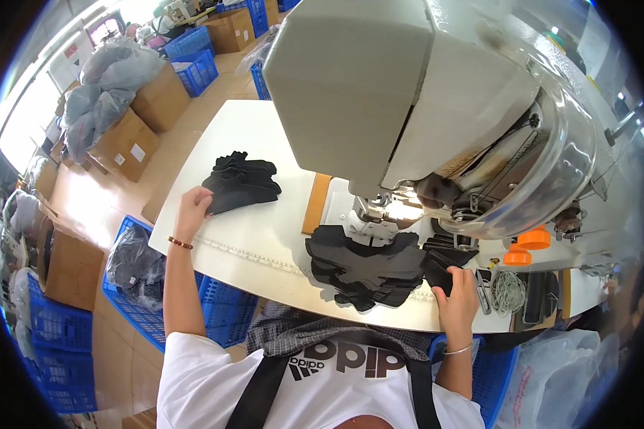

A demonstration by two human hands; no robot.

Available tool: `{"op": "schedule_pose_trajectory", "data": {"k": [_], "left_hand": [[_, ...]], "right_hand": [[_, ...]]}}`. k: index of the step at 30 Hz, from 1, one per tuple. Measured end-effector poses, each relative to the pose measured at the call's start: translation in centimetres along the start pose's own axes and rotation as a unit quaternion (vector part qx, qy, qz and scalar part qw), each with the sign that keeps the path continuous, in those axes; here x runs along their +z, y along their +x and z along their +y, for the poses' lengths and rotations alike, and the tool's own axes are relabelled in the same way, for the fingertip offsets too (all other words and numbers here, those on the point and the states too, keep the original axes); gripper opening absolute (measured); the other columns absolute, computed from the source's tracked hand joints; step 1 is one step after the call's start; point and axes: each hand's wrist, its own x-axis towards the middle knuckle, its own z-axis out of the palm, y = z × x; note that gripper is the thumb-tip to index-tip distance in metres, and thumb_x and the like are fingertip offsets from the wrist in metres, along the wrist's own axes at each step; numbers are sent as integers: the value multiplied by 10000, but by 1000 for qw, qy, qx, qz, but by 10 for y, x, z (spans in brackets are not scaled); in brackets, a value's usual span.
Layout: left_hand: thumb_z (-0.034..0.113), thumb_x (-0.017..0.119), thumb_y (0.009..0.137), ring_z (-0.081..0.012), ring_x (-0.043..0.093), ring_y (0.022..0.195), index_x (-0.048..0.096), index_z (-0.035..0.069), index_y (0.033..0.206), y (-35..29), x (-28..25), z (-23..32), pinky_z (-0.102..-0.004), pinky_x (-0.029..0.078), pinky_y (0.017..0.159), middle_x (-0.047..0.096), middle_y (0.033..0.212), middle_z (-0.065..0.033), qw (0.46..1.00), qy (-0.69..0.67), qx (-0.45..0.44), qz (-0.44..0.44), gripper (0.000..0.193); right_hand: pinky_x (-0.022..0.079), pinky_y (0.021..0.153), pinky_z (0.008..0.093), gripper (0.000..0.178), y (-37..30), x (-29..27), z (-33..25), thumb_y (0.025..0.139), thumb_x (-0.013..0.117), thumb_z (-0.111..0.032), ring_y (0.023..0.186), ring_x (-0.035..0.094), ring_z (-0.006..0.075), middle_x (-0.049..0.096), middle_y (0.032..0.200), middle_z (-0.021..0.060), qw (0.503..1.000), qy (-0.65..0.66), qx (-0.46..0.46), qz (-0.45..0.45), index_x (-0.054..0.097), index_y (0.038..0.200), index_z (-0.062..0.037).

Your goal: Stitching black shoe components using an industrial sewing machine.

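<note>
My left hand is at the near left edge of a layered pile of black fabric pieces, its fingers closed on that edge. At the right, my right hand pinches a black fabric piece beside a smaller black stack. Between my hands lies a wide stack of dark grey and black cut pieces, fanned out unevenly in front of the sewing machine. The lit needle area sits just beyond that stack.
A measuring tape strip runs along the white table. Coiled cord, a phone and orange thread-stand parts lie right. Blue crates stand below the table edge; cardboard boxes are on the floor at left.
</note>
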Motion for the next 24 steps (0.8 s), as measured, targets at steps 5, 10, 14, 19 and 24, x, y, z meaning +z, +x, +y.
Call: {"op": "schedule_pose_trajectory", "data": {"k": [5, 10, 14, 19, 24], "left_hand": [[21, 665, 801, -215, 611, 715, 633, 5, 927, 1, 24, -11, -326, 503, 653, 640, 777, -93, 958, 194, 163, 134, 132], [57, 742, 708, -302, 553, 1007, 659, 54, 879, -42, 66, 86, -403, 425, 902, 637, 997, -86, 885, 335, 209, 248, 189], [64, 726, 717, -278, 573, 968, 673, 79, 996, -71, 103, 126, -389, 470, 836, 633, 1002, -75, 886, 100, 437, -114, 285], [150, 718, 743, -268, 595, 905, 689, 119, 998, -95, 138, 156, -368, 492, 783, 636, 1002, -55, 818, 158, 470, -292, 258], [150, 707, 761, -248, 597, 924, 693, 110, 968, -92, 135, 164, -353, 503, 776, 622, 961, -45, 817, 202, 426, -332, 212]], "right_hand": [[477, 762, 394, 486, -3, 9, -7, 671, 770, -76, 963, 562, 319, 522, 1030, 115, 1000, -12, 2, -2, 559, 1107, -39], [468, 795, 395, 457, -10, 20, -3, 695, 740, -61, 991, 549, 333, 500, 1070, 132, 999, -12, 13, 33, 560, 1114, -22], [485, 733, 385, 362, -8, 22, -1, 692, 751, -71, 925, 572, 312, 530, 988, 117, 996, -20, 10, 83, 564, 999, -30], [477, 618, 368, 113, -1, 31, 14, 778, 684, -98, 768, 605, 253, 557, 845, 53, 992, -38, -8, 116, 589, 840, -93], [462, 536, 333, 115, 4, 33, 14, 769, 698, -98, 651, 597, 215, 538, 758, 33, 985, -67, -39, 154, 584, 761, -83]]}}
